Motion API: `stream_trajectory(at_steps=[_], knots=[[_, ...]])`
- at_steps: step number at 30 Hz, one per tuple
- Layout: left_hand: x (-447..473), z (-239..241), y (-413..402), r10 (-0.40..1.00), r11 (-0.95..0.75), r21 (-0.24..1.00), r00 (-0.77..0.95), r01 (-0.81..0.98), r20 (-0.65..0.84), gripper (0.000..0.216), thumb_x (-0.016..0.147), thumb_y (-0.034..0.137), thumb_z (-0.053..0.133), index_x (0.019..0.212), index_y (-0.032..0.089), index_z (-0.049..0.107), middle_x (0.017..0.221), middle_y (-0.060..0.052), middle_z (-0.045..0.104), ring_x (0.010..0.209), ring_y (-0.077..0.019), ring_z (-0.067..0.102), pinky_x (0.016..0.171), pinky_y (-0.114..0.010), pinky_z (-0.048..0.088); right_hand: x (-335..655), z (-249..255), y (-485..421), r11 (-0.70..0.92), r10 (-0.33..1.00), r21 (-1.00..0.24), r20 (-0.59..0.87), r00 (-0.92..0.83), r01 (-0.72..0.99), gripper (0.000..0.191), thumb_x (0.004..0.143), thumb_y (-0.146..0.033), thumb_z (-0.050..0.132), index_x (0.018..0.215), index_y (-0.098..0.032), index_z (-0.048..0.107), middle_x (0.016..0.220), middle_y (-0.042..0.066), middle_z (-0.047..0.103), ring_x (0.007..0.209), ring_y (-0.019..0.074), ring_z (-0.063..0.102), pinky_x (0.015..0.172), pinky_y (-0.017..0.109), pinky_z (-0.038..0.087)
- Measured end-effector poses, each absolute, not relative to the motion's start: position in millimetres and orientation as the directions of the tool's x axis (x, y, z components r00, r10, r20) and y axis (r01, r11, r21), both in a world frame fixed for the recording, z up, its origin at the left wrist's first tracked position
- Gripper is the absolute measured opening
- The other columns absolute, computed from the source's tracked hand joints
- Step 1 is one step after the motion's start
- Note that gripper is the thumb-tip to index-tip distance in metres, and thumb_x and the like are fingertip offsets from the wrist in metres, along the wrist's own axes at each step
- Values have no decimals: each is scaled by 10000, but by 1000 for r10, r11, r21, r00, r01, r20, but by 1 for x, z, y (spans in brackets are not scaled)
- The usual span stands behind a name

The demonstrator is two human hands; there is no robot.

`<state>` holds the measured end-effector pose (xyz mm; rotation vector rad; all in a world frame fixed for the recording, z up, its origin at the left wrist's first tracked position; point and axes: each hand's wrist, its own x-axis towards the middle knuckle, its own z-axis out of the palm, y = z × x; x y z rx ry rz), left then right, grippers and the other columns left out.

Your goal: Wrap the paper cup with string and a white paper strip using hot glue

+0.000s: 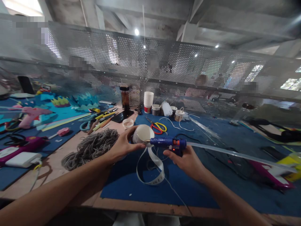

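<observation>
My left hand (124, 145) is closed around a white paper cup (142, 134), held on its side above a blue felt mat (192, 185). A white paper strip (154, 171) hangs in a loop from the cup. My right hand (185, 161) grips a blue hot glue gun (168, 142), its nozzle touching the cup's side. A long clear glue stick (235, 154) sticks out of the gun's back to the right.
A pile of grey cord (90, 147) lies left of my hands. Red and yellow scissors (157, 127), a stack of white cups (148, 101), small tape rolls, a dark jar (124, 97) and a phone sit further back. Felt shapes and a pink glue gun (30, 115) lie left. A perforated metal screen (164, 62) stands behind, with people beyond it.
</observation>
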<state>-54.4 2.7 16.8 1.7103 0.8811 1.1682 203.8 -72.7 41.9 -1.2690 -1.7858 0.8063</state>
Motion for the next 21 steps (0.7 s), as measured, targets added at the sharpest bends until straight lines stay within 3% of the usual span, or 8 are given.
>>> stream_trajectory(at_steps=[21], knots=[[-55, 20, 3, 879, -413, 905, 305, 102, 367, 710, 645, 319, 872, 1274, 157, 587, 1274, -114, 658, 1246, -318, 570, 1095, -473, 429, 204, 44, -73, 308, 950, -838, 243, -197, 452, 339, 865, -537, 664, 876, -206, 731, 511, -25, 551, 520, 156, 525, 495, 274, 416]])
